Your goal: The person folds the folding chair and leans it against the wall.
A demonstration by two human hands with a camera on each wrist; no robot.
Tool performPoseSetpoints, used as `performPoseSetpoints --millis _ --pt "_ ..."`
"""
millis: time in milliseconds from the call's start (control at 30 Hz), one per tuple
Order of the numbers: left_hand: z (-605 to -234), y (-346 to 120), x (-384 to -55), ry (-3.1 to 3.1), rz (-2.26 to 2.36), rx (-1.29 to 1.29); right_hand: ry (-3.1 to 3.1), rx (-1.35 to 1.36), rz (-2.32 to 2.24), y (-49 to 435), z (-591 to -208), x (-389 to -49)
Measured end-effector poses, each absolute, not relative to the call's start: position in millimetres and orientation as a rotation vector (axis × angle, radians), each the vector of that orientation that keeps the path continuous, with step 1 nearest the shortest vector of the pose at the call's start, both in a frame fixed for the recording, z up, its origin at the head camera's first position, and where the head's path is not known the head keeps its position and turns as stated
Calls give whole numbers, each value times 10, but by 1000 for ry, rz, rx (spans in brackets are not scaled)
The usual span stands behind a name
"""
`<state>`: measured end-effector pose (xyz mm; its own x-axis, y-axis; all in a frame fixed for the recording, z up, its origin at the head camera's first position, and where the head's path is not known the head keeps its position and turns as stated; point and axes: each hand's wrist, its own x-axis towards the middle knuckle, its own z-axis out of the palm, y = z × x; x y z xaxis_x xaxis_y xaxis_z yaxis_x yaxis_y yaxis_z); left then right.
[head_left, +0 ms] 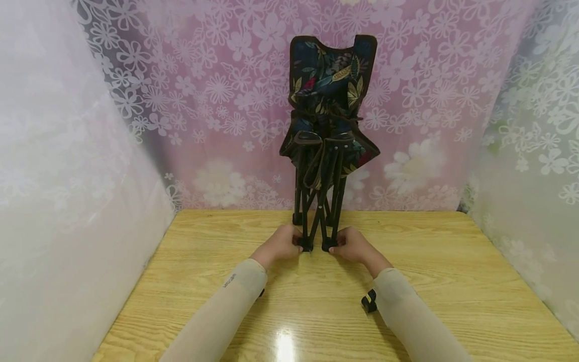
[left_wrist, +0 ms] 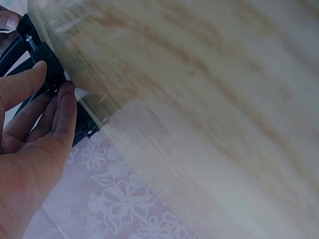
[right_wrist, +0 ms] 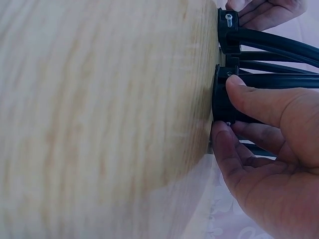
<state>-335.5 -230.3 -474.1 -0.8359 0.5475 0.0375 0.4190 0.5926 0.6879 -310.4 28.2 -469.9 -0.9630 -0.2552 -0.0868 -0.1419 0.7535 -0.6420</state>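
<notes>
A folding chair (head_left: 332, 80) with dark floral fabric and thin black legs stands upright and mostly folded near the back of the table. Low at its front, my left hand (head_left: 280, 244) pinches the black plastic foot (left_wrist: 51, 72) of the left front leg between thumb and fingers. Opposite it, my right hand (head_left: 356, 245) grips the right front foot (right_wrist: 223, 99) the same way, thumb on one side and fingertips on the other. Both front feet stand close together. Screws show on the feet in the wrist views. Behind them are the rear feet (head_left: 297, 219), untouched.
The wood-grain table (head_left: 217, 236) ends just behind the chair. A pink flowered cloth (head_left: 226, 100) hangs at the back, with pale sheets (head_left: 77, 201) along both sides. A black wrist camera (head_left: 369, 301) sits below the right sleeve.
</notes>
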Motion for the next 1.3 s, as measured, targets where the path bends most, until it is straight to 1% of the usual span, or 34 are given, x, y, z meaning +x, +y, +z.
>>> performPoseSetpoints --millis 367,800,1133,1300 --pt "-4770 -2271 -3306 2601 1114 818 2786 -348 -995 315 -4725 -3055" --pt "-4756 -2275 -3260 2615 1094 893 2789 -302 -1004 332 -4705 -2999" --pt "-4736 -2301 -3238 2579 1104 832 2774 -314 -1033 415 -4658 -2941" --pt "-4710 -2344 -3188 2660 994 760 2808 -395 -973 489 -4627 -2888"
